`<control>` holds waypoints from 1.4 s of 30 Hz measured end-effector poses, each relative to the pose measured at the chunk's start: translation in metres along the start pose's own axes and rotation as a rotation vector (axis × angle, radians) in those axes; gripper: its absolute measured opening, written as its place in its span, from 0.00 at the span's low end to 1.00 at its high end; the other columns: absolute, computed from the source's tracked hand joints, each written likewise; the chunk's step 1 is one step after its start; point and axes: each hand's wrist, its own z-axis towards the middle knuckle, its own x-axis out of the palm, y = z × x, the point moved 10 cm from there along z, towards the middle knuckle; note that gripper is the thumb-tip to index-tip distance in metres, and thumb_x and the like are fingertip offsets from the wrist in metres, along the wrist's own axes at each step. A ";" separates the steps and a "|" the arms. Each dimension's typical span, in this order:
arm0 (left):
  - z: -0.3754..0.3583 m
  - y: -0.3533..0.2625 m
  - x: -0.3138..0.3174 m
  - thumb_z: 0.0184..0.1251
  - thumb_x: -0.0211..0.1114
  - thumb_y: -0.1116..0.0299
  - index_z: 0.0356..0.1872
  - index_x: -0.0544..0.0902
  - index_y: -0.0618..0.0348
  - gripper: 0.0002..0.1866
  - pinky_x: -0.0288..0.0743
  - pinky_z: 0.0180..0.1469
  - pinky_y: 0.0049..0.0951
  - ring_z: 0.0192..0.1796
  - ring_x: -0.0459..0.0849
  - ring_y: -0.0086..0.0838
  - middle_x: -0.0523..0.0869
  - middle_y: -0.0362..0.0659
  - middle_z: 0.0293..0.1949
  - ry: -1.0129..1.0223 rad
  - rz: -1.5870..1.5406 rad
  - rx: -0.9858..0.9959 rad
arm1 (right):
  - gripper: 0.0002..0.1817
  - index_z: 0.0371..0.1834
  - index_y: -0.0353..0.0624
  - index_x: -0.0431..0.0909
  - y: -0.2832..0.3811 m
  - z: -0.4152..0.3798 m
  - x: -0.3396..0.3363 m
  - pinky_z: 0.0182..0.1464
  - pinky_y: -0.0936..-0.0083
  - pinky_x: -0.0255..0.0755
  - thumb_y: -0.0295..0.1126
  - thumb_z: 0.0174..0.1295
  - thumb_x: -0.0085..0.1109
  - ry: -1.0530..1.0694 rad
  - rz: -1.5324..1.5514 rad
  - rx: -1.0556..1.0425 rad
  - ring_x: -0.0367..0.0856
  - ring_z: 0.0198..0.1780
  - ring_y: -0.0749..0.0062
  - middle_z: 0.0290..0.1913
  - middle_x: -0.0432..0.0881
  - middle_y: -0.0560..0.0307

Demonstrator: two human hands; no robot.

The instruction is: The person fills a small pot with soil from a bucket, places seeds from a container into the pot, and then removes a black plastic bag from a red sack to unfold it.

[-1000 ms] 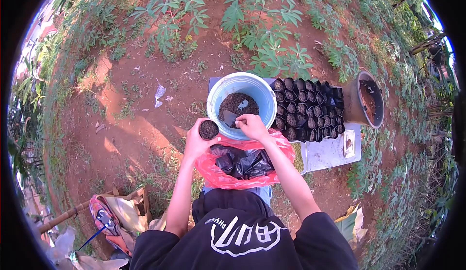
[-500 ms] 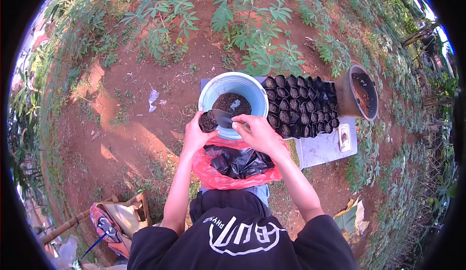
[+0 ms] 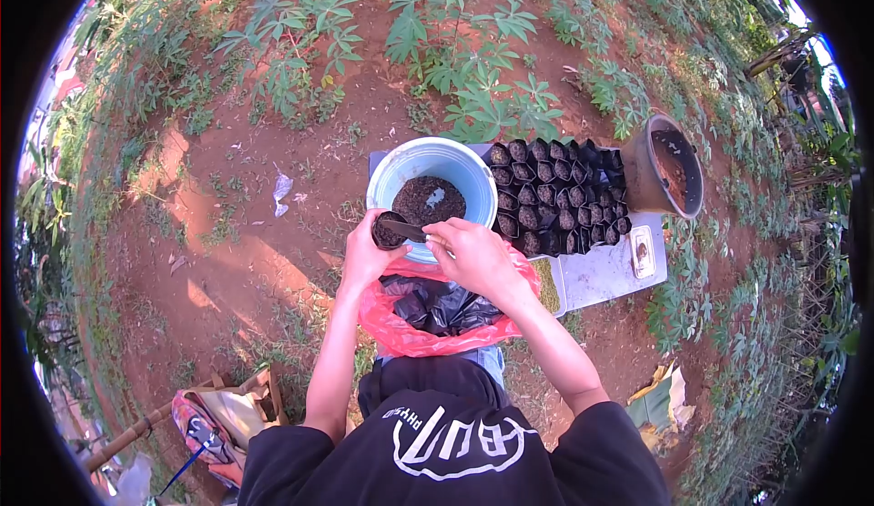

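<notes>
My left hand [image 3: 361, 260] holds a small black seedling bag [image 3: 389, 231] filled with dark soil, just at the near-left rim of a light blue bucket [image 3: 393, 171]. My right hand [image 3: 469, 249] grips a small trowel [image 3: 412, 231] whose blade rests on the bag's mouth. The bucket holds dark soil at its bottom. Right of the bucket, several filled black seedling bags [image 3: 555, 198] stand packed in rows.
A red plastic bag [image 3: 391, 326] with empty black bags inside lies on my lap. A brown pot [image 3: 663, 177] stands at the right, on a pale board [image 3: 601, 274]. Red earth and cassava plants [image 3: 455, 51] surround me. Bags and a stick lie at bottom left.
My right hand lifted the trowel out of the bucket's soil and brought it left over the seedling bag; now the blade sits down on the bag's mouth.
</notes>
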 end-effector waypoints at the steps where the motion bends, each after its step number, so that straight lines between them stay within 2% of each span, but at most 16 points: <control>1: 0.000 -0.002 0.000 0.41 0.84 0.73 0.51 0.79 0.59 0.32 0.81 0.54 0.36 0.50 0.90 0.37 0.90 0.47 0.43 -0.006 0.005 0.014 | 0.13 0.50 0.41 0.85 0.000 0.001 0.000 0.43 0.57 0.81 0.33 0.65 0.64 0.005 -0.032 0.020 0.87 0.40 0.49 0.39 0.86 0.48; 8: 0.002 -0.012 0.001 0.41 0.84 0.73 0.51 0.79 0.58 0.31 0.81 0.55 0.36 0.51 0.90 0.38 0.90 0.48 0.44 -0.016 0.024 0.073 | 0.13 0.49 0.41 0.86 0.002 0.005 -0.004 0.44 0.56 0.81 0.33 0.65 0.63 0.034 -0.128 0.098 0.88 0.39 0.48 0.38 0.87 0.46; 11: 0.002 -0.009 -0.001 0.42 0.84 0.73 0.50 0.79 0.58 0.31 0.81 0.55 0.36 0.50 0.90 0.37 0.89 0.47 0.44 -0.028 0.023 0.064 | 0.14 0.50 0.40 0.86 -0.002 0.005 -0.011 0.45 0.58 0.82 0.34 0.66 0.63 0.004 -0.026 0.115 0.89 0.40 0.48 0.38 0.89 0.44; 14: -0.002 0.003 -0.004 0.43 0.84 0.72 0.50 0.79 0.58 0.30 0.81 0.55 0.35 0.50 0.90 0.35 0.89 0.46 0.44 -0.029 -0.011 0.031 | 0.13 0.47 0.40 0.87 -0.030 0.000 -0.025 0.46 0.55 0.82 0.36 0.66 0.61 -0.130 0.087 0.213 0.88 0.40 0.46 0.36 0.88 0.42; 16: -0.007 0.011 -0.008 0.44 0.84 0.72 0.50 0.80 0.58 0.30 0.81 0.55 0.35 0.50 0.89 0.33 0.89 0.46 0.44 -0.033 -0.048 0.027 | 0.15 0.49 0.39 0.86 -0.057 -0.010 -0.028 0.47 0.57 0.82 0.37 0.66 0.62 -0.142 0.041 0.333 0.89 0.40 0.46 0.35 0.89 0.41; 18: -0.015 0.014 -0.009 0.44 0.84 0.71 0.50 0.80 0.58 0.29 0.80 0.55 0.34 0.49 0.89 0.31 0.89 0.45 0.44 -0.036 -0.095 0.038 | 0.15 0.49 0.39 0.86 -0.087 -0.031 -0.026 0.47 0.58 0.82 0.37 0.66 0.62 -0.149 0.018 0.472 0.89 0.39 0.47 0.34 0.89 0.41; 22: -0.030 0.017 0.002 0.47 0.86 0.68 0.51 0.80 0.58 0.30 0.80 0.55 0.33 0.48 0.87 0.26 0.89 0.42 0.44 0.037 -0.172 0.024 | 0.18 0.51 0.38 0.86 -0.128 -0.087 -0.014 0.46 0.62 0.81 0.41 0.66 0.65 -0.246 0.194 0.587 0.90 0.41 0.49 0.37 0.89 0.39; 26: -0.045 0.014 0.030 0.48 0.86 0.67 0.52 0.80 0.59 0.30 0.79 0.55 0.31 0.49 0.86 0.25 0.88 0.41 0.44 0.124 -0.153 0.039 | 0.20 0.52 0.38 0.84 -0.149 -0.153 -0.007 0.44 0.64 0.81 0.40 0.64 0.68 -0.363 0.163 0.678 0.91 0.39 0.56 0.36 0.89 0.41; 27: -0.048 0.009 0.038 0.47 0.86 0.67 0.53 0.79 0.59 0.31 0.78 0.56 0.31 0.49 0.86 0.25 0.87 0.40 0.44 0.151 -0.186 0.042 | 0.19 0.52 0.38 0.84 -0.157 -0.171 -0.005 0.43 0.65 0.81 0.39 0.64 0.68 -0.359 0.174 0.766 0.91 0.37 0.57 0.35 0.89 0.42; 30: -0.058 0.001 0.064 0.47 0.86 0.67 0.52 0.79 0.59 0.31 0.78 0.57 0.31 0.48 0.85 0.25 0.87 0.39 0.44 0.202 -0.251 0.083 | 0.19 0.53 0.35 0.84 -0.173 -0.219 -0.004 0.44 0.69 0.80 0.39 0.66 0.68 -0.513 0.199 0.827 0.90 0.38 0.66 0.36 0.90 0.46; 34: -0.066 -0.011 0.100 0.46 0.85 0.70 0.51 0.79 0.57 0.30 0.77 0.57 0.31 0.48 0.85 0.25 0.87 0.39 0.43 0.331 -0.208 0.069 | 0.18 0.55 0.36 0.80 -0.208 -0.270 0.008 0.47 0.62 0.81 0.38 0.70 0.63 -0.456 0.097 0.966 0.91 0.43 0.55 0.40 0.90 0.42; 35: -0.067 -0.015 0.110 0.45 0.84 0.72 0.51 0.79 0.56 0.30 0.77 0.57 0.31 0.48 0.85 0.25 0.87 0.39 0.44 0.356 -0.203 0.074 | 0.18 0.55 0.37 0.77 -0.220 -0.284 0.015 0.48 0.57 0.80 0.39 0.72 0.60 -0.431 0.099 1.018 0.90 0.44 0.49 0.40 0.89 0.41; 38: -0.067 -0.040 0.136 0.44 0.84 0.73 0.51 0.79 0.57 0.31 0.77 0.57 0.32 0.49 0.86 0.26 0.87 0.40 0.45 0.428 -0.181 0.083 | 0.17 0.53 0.39 0.78 -0.244 -0.319 0.017 0.47 0.50 0.78 0.41 0.71 0.59 -0.469 0.096 1.100 0.87 0.45 0.41 0.39 0.87 0.36; 42: -0.065 -0.059 0.182 0.43 0.83 0.74 0.51 0.80 0.58 0.30 0.77 0.60 0.33 0.52 0.86 0.29 0.88 0.43 0.47 0.484 -0.153 0.136 | 0.15 0.50 0.38 0.80 -0.270 -0.355 -0.004 0.52 0.56 0.77 0.35 0.67 0.65 -0.638 0.035 1.002 0.84 0.48 0.44 0.43 0.83 0.40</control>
